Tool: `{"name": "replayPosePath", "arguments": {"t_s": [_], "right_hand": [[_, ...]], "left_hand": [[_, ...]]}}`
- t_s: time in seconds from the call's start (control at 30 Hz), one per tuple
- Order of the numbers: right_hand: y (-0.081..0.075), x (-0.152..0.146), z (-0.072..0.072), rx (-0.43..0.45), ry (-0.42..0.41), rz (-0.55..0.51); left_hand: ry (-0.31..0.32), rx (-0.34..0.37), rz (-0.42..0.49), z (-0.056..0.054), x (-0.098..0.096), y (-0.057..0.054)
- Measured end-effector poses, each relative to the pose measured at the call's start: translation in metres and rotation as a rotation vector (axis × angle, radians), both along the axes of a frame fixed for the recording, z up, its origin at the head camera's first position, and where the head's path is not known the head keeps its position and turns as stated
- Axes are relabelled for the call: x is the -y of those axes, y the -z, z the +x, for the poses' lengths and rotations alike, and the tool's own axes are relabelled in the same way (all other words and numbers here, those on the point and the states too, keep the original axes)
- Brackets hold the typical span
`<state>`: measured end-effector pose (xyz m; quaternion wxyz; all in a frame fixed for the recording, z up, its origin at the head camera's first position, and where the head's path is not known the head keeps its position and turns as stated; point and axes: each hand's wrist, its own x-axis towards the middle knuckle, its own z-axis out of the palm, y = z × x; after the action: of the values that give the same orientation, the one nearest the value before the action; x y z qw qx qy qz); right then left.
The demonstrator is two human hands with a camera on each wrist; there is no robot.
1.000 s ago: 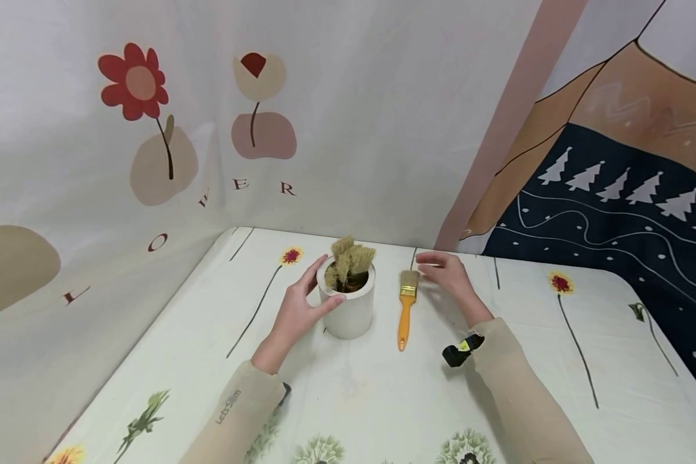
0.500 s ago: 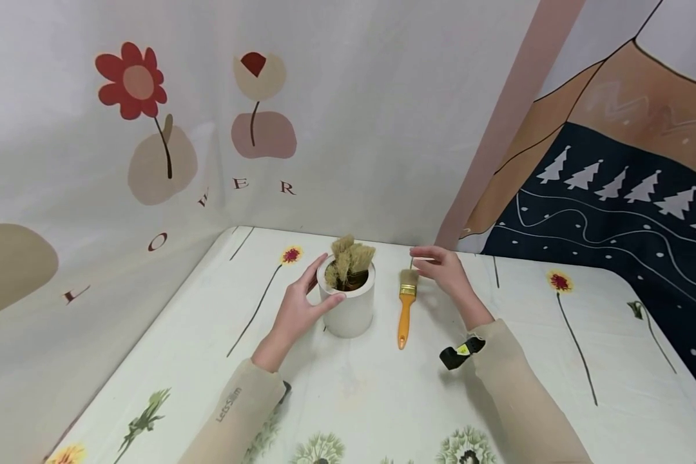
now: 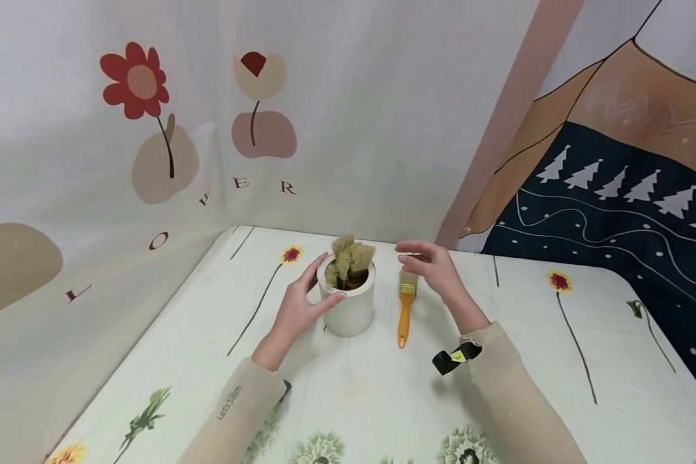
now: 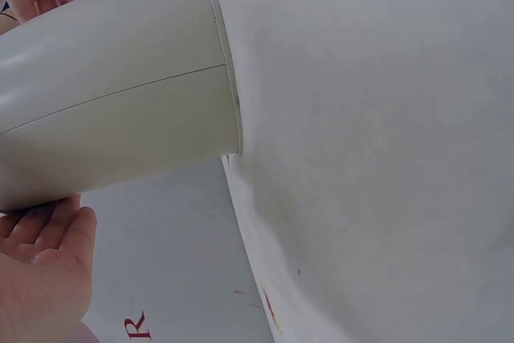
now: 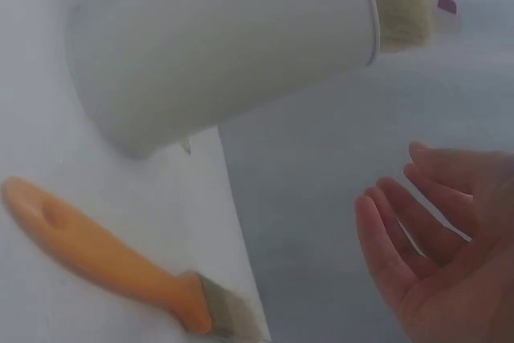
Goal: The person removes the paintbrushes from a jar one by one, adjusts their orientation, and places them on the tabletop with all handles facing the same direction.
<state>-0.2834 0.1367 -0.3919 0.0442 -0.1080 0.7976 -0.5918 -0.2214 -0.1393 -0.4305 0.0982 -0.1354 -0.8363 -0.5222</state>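
A white cylindrical container [image 3: 349,317] stands upright on the table, with several tan brush heads [image 3: 356,259] sticking out of its top. My left hand [image 3: 292,312] holds it from the left, thumb at the near rim and fingers round the far left side; in the left wrist view, curled fingers [image 4: 71,230] meet its wall. An orange-handled paintbrush [image 3: 404,316] lies to the right of the container, bristles pointing away. My right hand [image 3: 441,270] hovers above those bristles, fingers loosely bent and holding nothing; the right wrist view shows it apart from both container and paintbrush.
The white tablecloth [image 3: 348,393] carries printed flowers and stems. Behind it hangs a pale printed curtain [image 3: 359,129], with a dark tree-patterned cloth [image 3: 603,219] at the right. A black wrist strap [image 3: 457,357] hangs by my right sleeve.
My right hand has moved left and slightly up, from beside the paintbrush's bristles to over them. The left hand, container and paintbrush have stayed in place.
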Motion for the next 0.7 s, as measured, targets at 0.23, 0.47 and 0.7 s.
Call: {"name": "replayPosePath", "arguments": {"t_s": [0.23,0.47,0.7], "right_hand": [[-0.011,0.012,0.008,-0.021,-0.031,-0.037],[-0.019,0.023,0.017,-0.024,-0.079,-0.077],[-0.023,0.032,0.023,-0.05,-0.101,-0.064]], "left_hand": [[-0.004,0.003,-0.003,0.0,0.0,0.0],[-0.006,0.01,-0.007,0.001,0.0,-0.001],[-0.007,0.021,-0.005,0.001,-0.001,-0.001]]}}
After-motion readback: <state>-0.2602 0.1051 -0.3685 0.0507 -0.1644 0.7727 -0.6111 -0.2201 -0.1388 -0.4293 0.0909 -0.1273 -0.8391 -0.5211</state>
